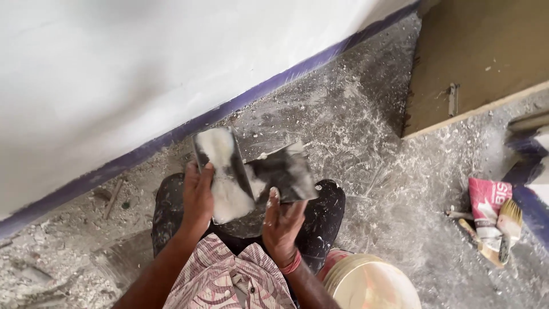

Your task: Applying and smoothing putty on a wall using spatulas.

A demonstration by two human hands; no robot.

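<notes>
A freshly skimmed white wall (143, 63) is being faced from above, its foot being edged by a strip of purple tape (189, 127) along a grey concrete floor (372, 143) that is being littered with plaster dust and crumbs. A brown wooden board (474, 57) is being seen lying at the upper right of the floor. Directly below the hands, a black bucket (329, 214) is being straddled, with a pale round lid or pail (372, 283) being glimpsed just beside it at the bottom edge. A flat steel blade (224, 174), loaded with white putty, is being gripped along its left edge by the left hand (197, 197), fingers closed around it. A second, darker blade (283, 171) is being held by the right hand (283, 226), thumb pressed on its face and fingers curled beneath, its edge being laid against the first blade above the bucket. Well apart to the right, a red and white bag (486, 203) and a paintbrush (506, 229) are being left lying on the floor.
</notes>
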